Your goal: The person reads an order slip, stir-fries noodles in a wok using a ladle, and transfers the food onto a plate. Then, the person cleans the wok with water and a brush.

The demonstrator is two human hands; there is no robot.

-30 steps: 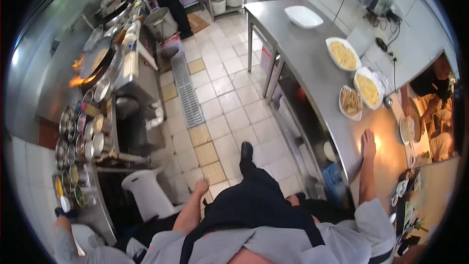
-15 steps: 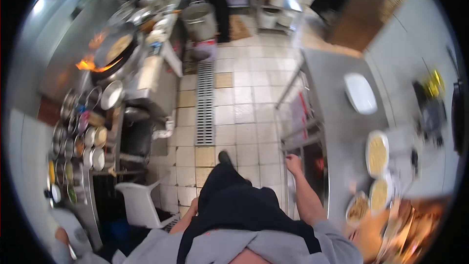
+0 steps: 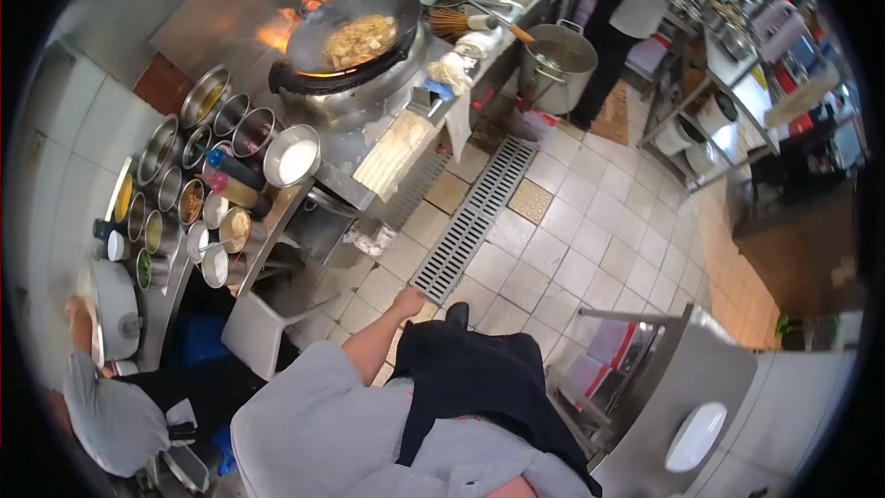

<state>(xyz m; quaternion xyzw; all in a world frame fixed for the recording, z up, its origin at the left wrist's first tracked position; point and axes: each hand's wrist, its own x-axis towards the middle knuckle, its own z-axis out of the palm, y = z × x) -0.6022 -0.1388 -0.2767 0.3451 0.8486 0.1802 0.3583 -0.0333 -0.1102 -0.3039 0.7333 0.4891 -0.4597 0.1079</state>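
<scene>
My left hand (image 3: 407, 302) hangs at my side over the tiled floor, its fingers curled in and nothing seen in them. It is nearest to the floor drain grate (image 3: 477, 221). My right hand is out of view. Ahead on the left, a black wok (image 3: 406, 14) sits on a stove ring, with food that looks like noodles (image 3: 358, 42) in it. Flames (image 3: 278, 35) rise at its back left edge. Closer to me, metal bowls and pots of ingredients stand on a shelf, among them a bowl of white powder (image 3: 296, 160) and sauce bottles (image 3: 241, 194).
A person in a grey shirt (image 3: 106, 415) is at the lower left, near a large pot (image 3: 115, 309). Another person (image 3: 627, 9) stands by a stockpot (image 3: 557, 65). A white chair (image 3: 253, 330) is on my left. A steel table (image 3: 687, 378) with a white dish (image 3: 697, 437) is on my right.
My view has swung left toward the stove, and I have come closer to it. My left hand has moved forward into plain sight; my right hand has left the view.
</scene>
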